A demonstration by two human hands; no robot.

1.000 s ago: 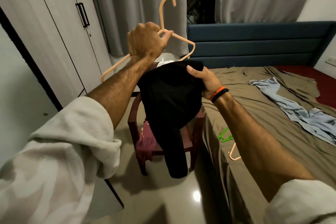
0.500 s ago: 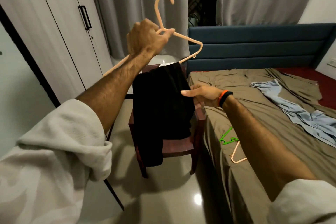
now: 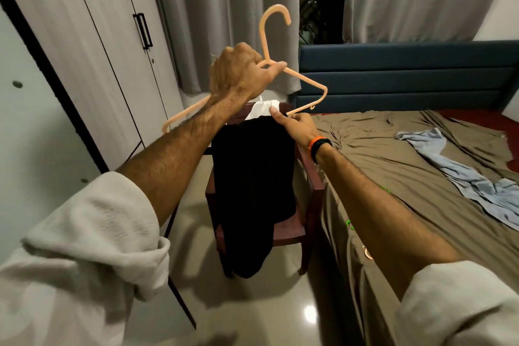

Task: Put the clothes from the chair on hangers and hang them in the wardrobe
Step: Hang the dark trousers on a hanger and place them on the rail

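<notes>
Gripping the peach plastic hanger (image 3: 297, 80) at the base of its hook, the left hand (image 3: 241, 73) holds it up with fingers curled round the neck and the thumb laid along the right shoulder bar. Just below and to the right of that grip, the right hand (image 3: 295, 128) pinches the top edge of the black garment (image 3: 252, 191) at the hanger's lower bar, thumb on top. From that pinch the black cloth hangs straight down in soft limp folds, covering most of the dark red chair (image 3: 311, 205) beneath it. A white cloth (image 3: 262, 111) shows just behind the pinch, on the chair's back.

Left of the raised hand stand the wardrobe (image 3: 92, 59) doors, pale wood-grain with a black handle, well apart from the hanger's left tip. Right of the hands, the bed (image 3: 393, 166) edge runs close beside the chair, its olive sheet wrinkled, with a light blue garment (image 3: 463, 177) lying on it. Glossy floor (image 3: 280, 303) lies open below the hanging cloth. Grey pleated curtains (image 3: 224, 8) hang behind the hook.
</notes>
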